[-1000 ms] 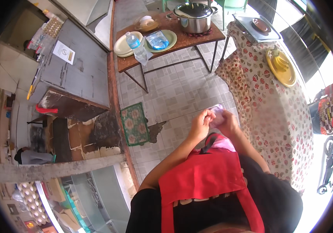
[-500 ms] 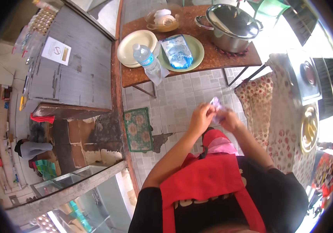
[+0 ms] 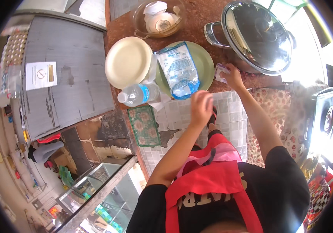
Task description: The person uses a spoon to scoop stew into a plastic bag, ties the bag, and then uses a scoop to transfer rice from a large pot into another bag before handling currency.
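From the head view: the right hand (image 3: 233,77) pinches one purple slip (image 3: 219,73) between one green plate (image 3: 207,64) and one pot (image 3: 262,37). Likely light, limp, easily creased; edge grip suits it. Left fingers (image 3: 200,105) blur beside one packet (image 3: 179,68), grip impossible to tell. One bottle (image 3: 136,95).

Pale tiled floor (image 3: 228,112), green-edged mat (image 3: 144,126), brown table (image 3: 197,19), grey panel (image 3: 71,106) — bright daylight (image 3: 306,68) at right

bare left hand (image 3: 202,106) blurs, fingers curled | bare right hand (image 3: 233,76) grips farther forward, fingers bent | bare forearms (image 3: 178,151) angle inward
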### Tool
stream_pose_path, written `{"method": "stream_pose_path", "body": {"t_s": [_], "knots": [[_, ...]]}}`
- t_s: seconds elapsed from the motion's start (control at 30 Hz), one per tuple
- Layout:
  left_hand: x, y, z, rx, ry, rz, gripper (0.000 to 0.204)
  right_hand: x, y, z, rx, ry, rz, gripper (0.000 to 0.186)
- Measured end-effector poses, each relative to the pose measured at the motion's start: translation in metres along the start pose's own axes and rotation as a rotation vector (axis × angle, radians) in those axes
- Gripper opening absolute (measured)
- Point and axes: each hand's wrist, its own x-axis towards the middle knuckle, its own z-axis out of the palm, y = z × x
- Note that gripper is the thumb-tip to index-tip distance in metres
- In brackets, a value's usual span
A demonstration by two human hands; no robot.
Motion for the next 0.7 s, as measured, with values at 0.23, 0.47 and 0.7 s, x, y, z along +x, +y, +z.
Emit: {"method": "stream_pose_path", "body": {"t_s": [0.23,0.47,0.7], "knots": [[0.028,-0.059,-0.056,0.331,0.063,-0.169,0.024,-0.023,-0.041,0.012,-0.413,0.317,-0.320,0.039],[0.049,-0.075,-0.059,0.044,-0.048,-0.333,0.011,-0.091,-0.106,0.104,-0.254,-0.070,-0.476,0.013],[0.047,-0.083,-0.069,0.038,-0.241,0.072,0.020,-0.067,-0.107,0.148,-0.534,-0.049,-0.033,0.013]]}}
